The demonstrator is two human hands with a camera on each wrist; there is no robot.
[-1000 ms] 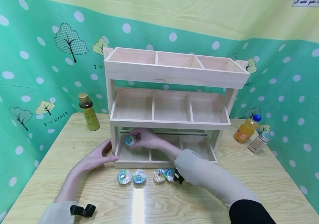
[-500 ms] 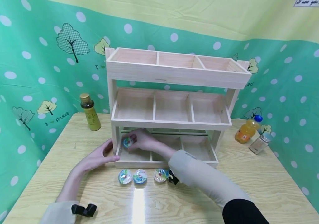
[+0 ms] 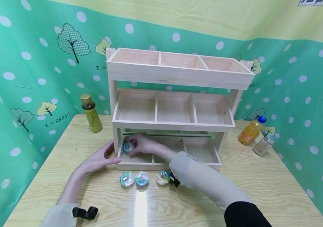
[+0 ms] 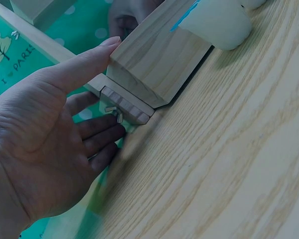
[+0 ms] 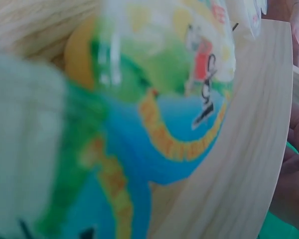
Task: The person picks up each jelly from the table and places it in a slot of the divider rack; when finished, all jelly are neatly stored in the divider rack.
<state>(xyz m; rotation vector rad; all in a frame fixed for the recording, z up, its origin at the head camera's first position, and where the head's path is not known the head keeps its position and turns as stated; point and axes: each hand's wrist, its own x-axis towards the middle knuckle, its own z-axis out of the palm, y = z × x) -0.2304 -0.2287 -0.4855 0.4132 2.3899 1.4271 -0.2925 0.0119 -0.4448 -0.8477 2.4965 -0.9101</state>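
Note:
My right hand (image 3: 143, 144) pinches a small jelly cup (image 3: 127, 147) with a colourful printed lid. Hand and cup are inside the left compartment of the bottom tray; whether the cup touches the tray floor is unclear. My left hand (image 4: 55, 124) is at the left end of the wooden shelf rack (image 3: 175, 126), its thumb touching the front corner of the bottom tray (image 4: 154, 59). The other fingers extend loosely beside the rack's foot. Along the front of the rack stand more jelly cups (image 3: 142, 179); one white cup (image 4: 217, 25) also shows in the left wrist view.
A bottle with a gold cap (image 3: 91, 113) stands left of the rack. To its right are an orange drink bottle (image 3: 249, 132) and a clear jar (image 3: 264, 145). Cups (image 5: 174, 89) fill much of the right wrist view. A patterned curtain (image 3: 36, 78) hangs behind.
My right hand has moved slightly left and lower with the jelly cup inside the compartment. The right sleeve and wrist camera now cover the rightmost cup. My left hand stays put.

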